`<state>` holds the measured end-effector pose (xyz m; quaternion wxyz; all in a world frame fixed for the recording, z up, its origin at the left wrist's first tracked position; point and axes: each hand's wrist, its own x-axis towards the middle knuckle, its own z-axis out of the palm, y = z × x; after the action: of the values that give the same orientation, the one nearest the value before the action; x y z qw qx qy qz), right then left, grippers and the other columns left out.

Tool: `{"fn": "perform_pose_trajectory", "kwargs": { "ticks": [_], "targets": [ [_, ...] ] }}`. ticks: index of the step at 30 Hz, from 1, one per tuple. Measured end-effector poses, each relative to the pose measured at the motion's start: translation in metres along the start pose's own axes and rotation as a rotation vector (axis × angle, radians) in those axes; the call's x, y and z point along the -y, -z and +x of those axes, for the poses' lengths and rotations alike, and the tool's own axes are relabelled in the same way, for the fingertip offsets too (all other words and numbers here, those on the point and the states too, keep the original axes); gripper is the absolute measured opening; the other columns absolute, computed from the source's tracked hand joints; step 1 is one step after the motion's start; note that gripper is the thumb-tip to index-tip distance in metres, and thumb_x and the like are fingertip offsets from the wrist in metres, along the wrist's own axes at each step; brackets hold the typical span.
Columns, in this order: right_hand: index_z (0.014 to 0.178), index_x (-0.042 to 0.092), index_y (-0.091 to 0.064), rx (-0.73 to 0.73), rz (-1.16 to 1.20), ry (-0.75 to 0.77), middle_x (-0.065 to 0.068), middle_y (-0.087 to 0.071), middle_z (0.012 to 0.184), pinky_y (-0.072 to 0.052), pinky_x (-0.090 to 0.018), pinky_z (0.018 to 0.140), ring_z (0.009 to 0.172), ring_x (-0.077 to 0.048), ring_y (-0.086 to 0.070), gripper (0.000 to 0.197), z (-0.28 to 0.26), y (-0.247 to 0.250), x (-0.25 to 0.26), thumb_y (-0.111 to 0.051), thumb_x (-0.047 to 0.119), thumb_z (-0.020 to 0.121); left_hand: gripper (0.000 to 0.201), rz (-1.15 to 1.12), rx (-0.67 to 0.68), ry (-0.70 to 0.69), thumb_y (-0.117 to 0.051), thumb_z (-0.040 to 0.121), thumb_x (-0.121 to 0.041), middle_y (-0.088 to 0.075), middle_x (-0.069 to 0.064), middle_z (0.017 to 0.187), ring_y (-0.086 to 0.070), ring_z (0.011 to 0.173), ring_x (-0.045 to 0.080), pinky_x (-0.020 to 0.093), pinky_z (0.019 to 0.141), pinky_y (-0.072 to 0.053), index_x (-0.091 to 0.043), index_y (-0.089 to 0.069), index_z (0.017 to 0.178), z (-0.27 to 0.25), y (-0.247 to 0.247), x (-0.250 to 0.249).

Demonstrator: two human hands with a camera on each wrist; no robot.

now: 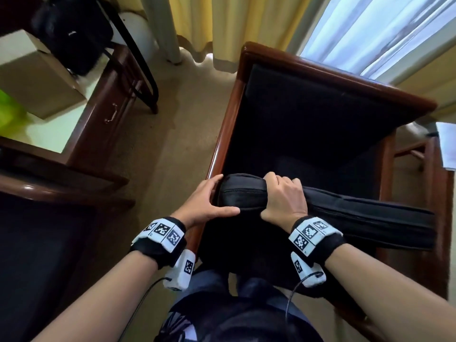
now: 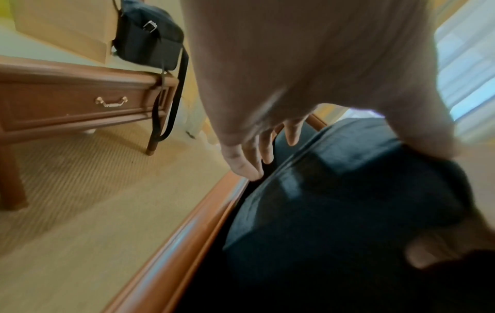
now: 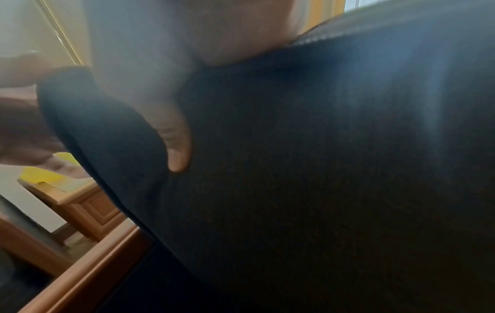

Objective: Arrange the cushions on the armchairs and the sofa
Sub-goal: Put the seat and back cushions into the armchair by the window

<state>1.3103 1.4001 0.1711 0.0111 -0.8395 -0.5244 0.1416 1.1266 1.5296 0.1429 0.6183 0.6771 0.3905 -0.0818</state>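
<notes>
A black seat cushion (image 1: 357,213) stands on edge across the front of a wooden-framed armchair (image 1: 320,67) with black upholstery. My left hand (image 1: 209,201) wraps the cushion's left end, fingers over the top and thumb along the near face, right beside the left armrest (image 1: 227,124). My right hand (image 1: 283,196) grips the top edge just to the right. In the left wrist view my fingers (image 2: 246,161) reach down between the cushion (image 2: 348,190) and the armrest (image 2: 187,233). In the right wrist view my thumb (image 3: 176,144) presses into the cushion (image 3: 321,169).
A wooden side table with a drawer (image 1: 103,99) stands to the left, carrying a black bag (image 1: 74,33) and a cardboard box (image 1: 32,77). Another dark armchair (image 1: 49,218) is at the near left. Yellow curtains (image 1: 234,28) hang behind. Beige carpet (image 1: 172,134) lies between the chairs.
</notes>
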Motion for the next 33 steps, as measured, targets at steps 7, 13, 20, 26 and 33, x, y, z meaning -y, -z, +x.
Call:
{"fn": "perform_pose_trajectory", "kwargs": {
  "ticks": [7, 13, 20, 26, 33],
  "targets": [
    [0.089, 0.009, -0.059, -0.223, 0.175, 0.076, 0.007, -0.053, 0.066, -0.037, -0.032, 0.069, 0.057, -0.019, -0.052, 0.051, -0.04, 0.036, -0.029, -0.072, 0.005, 0.039, 0.144, 0.242, 0.149, -0.184, -0.085, 0.036, -0.073, -0.026, -0.01, 0.154, -0.026, 0.143, 0.006, 0.025, 0.118, -0.021, -0.027, -0.021, 0.156, -0.009, 0.009, -0.024],
    [0.083, 0.008, -0.059, -0.328, 0.359, 0.119, 0.007, -0.052, 0.064, -0.036, -0.029, 0.066, 0.056, -0.007, -0.035, 0.036, -0.064, 0.078, -0.05, -0.057, 0.014, 0.047, 0.137, 0.615, 0.131, -0.277, -0.089, 0.037, -0.058, -0.035, -0.008, 0.154, -0.034, 0.142, 0.012, 0.042, 0.118, -0.031, -0.027, -0.025, 0.154, 0.001, -0.009, -0.056],
    [0.083, 0.029, -0.053, -0.398, 0.644, 0.05, 0.012, -0.059, 0.066, -0.042, -0.025, 0.055, 0.062, -0.004, -0.052, 0.066, -0.09, 0.146, -0.119, -0.091, 0.035, 0.03, 0.113, 0.693, -0.011, -0.37, -0.097, 0.04, -0.043, -0.043, -0.026, 0.121, -0.05, 0.117, 0.007, 0.02, 0.098, -0.036, -0.041, -0.036, 0.135, 0.0, -0.01, -0.094],
    [0.091, 0.027, -0.056, -0.541, 0.948, 0.073, 0.018, -0.067, 0.085, -0.049, -0.018, 0.066, 0.074, 0.005, -0.058, 0.079, -0.097, 0.152, -0.159, -0.094, 0.033, 0.022, 0.097, 0.901, -0.122, -0.529, -0.083, 0.034, -0.058, -0.066, -0.013, 0.1, -0.066, 0.09, 0.016, 0.032, 0.084, -0.048, -0.023, -0.059, 0.121, -0.012, 0.002, -0.189],
    [0.111, 0.037, -0.062, -0.745, 1.13, -0.065, 0.01, -0.07, 0.105, -0.054, -0.022, 0.085, 0.097, -0.001, -0.064, 0.09, -0.098, 0.13, -0.196, -0.094, 0.021, 0.028, 0.095, 0.992, -0.253, -0.578, -0.089, 0.037, -0.051, -0.063, -0.011, 0.103, -0.057, 0.095, 0.011, 0.027, 0.084, -0.041, -0.031, -0.062, 0.125, -0.045, -0.005, -0.281]
  ]
}}
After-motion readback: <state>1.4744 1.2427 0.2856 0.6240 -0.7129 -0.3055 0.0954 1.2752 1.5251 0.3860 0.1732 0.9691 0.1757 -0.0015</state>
